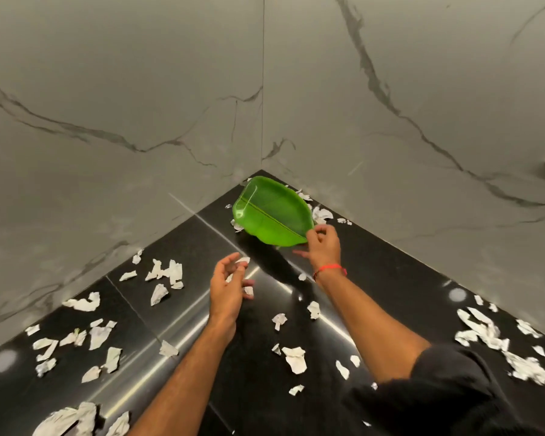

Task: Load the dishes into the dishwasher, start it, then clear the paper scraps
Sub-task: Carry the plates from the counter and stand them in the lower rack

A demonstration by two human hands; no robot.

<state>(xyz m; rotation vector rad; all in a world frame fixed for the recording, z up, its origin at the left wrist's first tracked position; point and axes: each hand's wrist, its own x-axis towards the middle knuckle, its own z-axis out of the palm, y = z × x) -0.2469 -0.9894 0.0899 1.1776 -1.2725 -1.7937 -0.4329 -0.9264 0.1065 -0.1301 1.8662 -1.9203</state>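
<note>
Black polished countertop (183, 328) runs into a corner where two grey marble-look wall panels (123, 89) meet, and torn white paper scraps (166, 273) lie all over it. Counted roughly, about twenty pieces sit out to the left of the left fingers, about ten lie between and below the two forearms, and a long heap of a dozen or so stretches well out to the right of the right fingers; a few more lie against the right wall just beyond the right fingertips. The blur at the edges keeps the count from being exact.

One green plastic dish (272, 212), shaped like a dustpan or leaf tray, is tilted up in the corner with its hollow facing the camera. One right hand (323, 247) pinches its near right rim between thumb and curled fingers, the little finger sticking out to the left below the dish. A red thread band (331, 268) circles that wrist, and a dark sleeve (447, 385) covers the upper arm.

One left hand (228, 284) hovers above the counter, left of and below the right fingers, palm turned inward. Its fingers are loosely curled and partly spread. Small white scraps show at its fingertips (242, 261) and beside the lower fingers, but motion blur makes it impossible to tell whether they are pinched or lying on the counter behind.
</note>
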